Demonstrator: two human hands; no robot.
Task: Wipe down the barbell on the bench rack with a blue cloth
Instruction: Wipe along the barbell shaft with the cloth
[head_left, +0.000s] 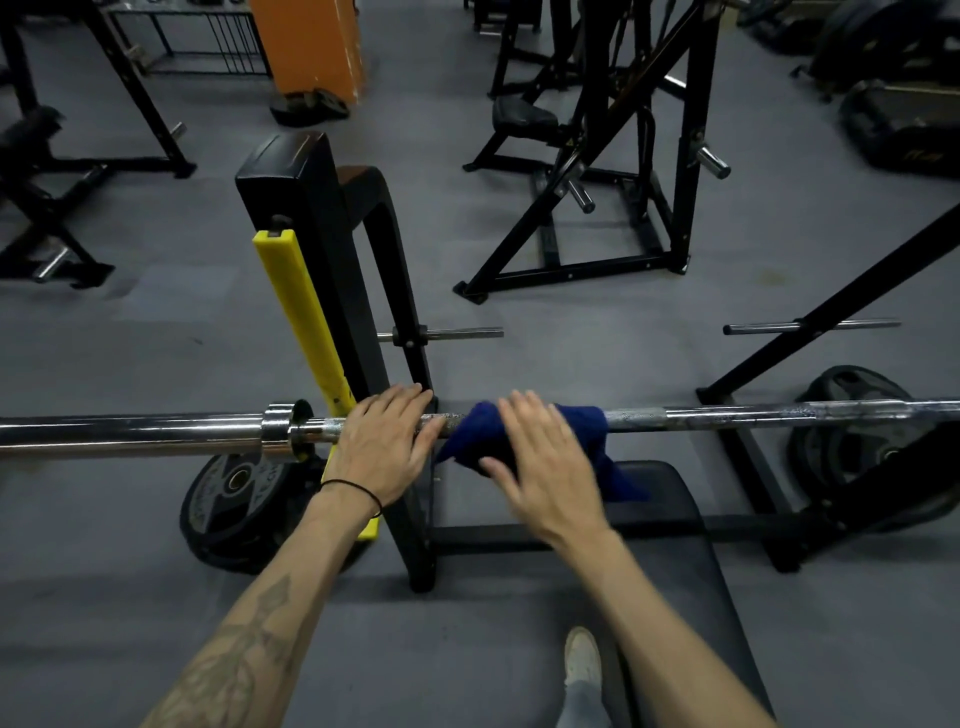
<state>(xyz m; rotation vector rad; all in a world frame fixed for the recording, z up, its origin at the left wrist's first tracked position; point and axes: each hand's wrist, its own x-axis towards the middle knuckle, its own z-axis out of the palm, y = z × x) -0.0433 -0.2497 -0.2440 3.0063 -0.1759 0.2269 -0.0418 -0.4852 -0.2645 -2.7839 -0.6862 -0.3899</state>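
Where it lies across the rack, worn chrome barbell (727, 415) with speckled knurling, dark blue cloth (524, 441) draped over it mid-shaft, right hand (545, 467) spread flat on cloth, left hand (384, 441) open, fingers resting on bar beside it.

One barbell (727, 415), one blue cloth (478, 436), two hands, one bench (670, 561), two floor plates

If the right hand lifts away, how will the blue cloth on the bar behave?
The blue cloth is probably floppy and light: it drapes over the barbell and its ends hang down. It may slip off the smooth bar, since only the right hand presses it flat.
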